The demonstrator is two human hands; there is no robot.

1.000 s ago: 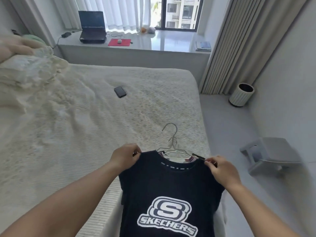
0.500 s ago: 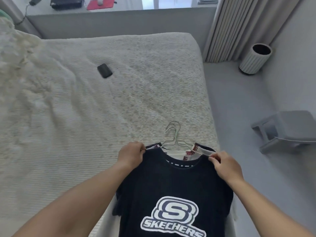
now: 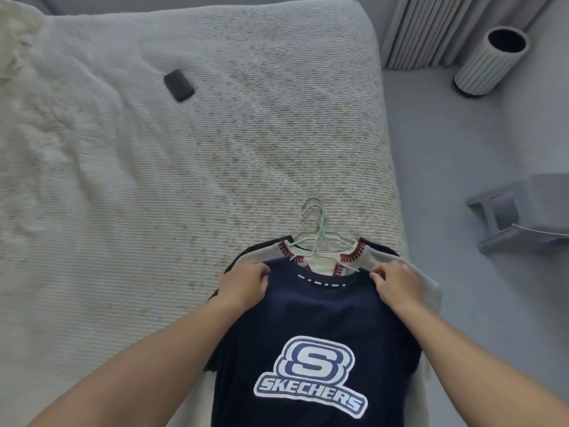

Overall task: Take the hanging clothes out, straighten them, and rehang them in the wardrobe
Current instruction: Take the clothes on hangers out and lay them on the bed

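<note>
Two hands, the left hand and right hand, pinch the shoulders of a navy Skechers T-shirt at lower centre of the frame. It lies atop other garments on wire hangers at the bed's edge.

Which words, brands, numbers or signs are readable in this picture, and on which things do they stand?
"SKECHERS": white and blue letters on the chest of the navy T-shirt.
"S": the large logo letter above that word, on the same shirt.
White marks inside its collar: too small to read.
Nothing else carries readable text.
</note>
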